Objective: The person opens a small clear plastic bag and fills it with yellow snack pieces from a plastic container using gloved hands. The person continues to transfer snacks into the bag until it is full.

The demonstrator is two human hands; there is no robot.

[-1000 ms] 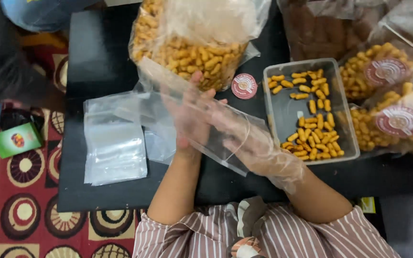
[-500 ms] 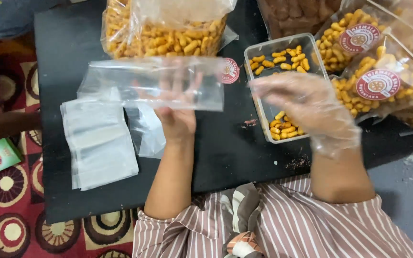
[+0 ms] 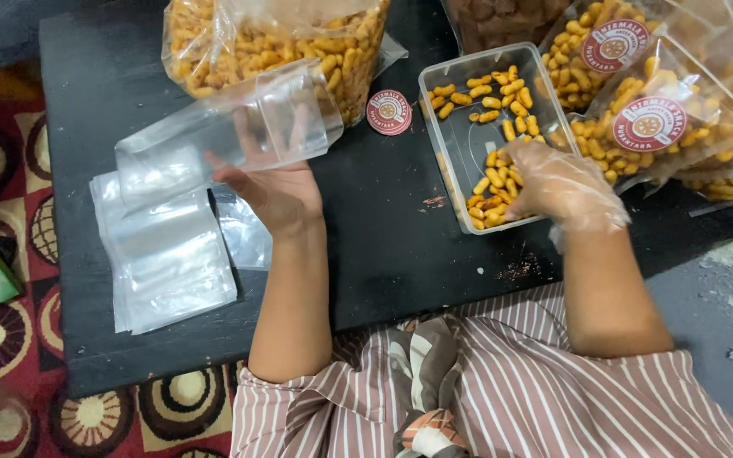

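Clear plastic bag (image 3: 231,136), empty, held up in the left hand (image 3: 269,195) over the black surface (image 3: 375,229). Gloved right hand (image 3: 557,182) closes its grip on snacks (image 3: 498,182) in the tray (image 3: 443,80), right. Filling step; the bag mouth must open.

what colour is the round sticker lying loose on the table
The round sticker is red with a pale centre, on the black table; the head view shows it.
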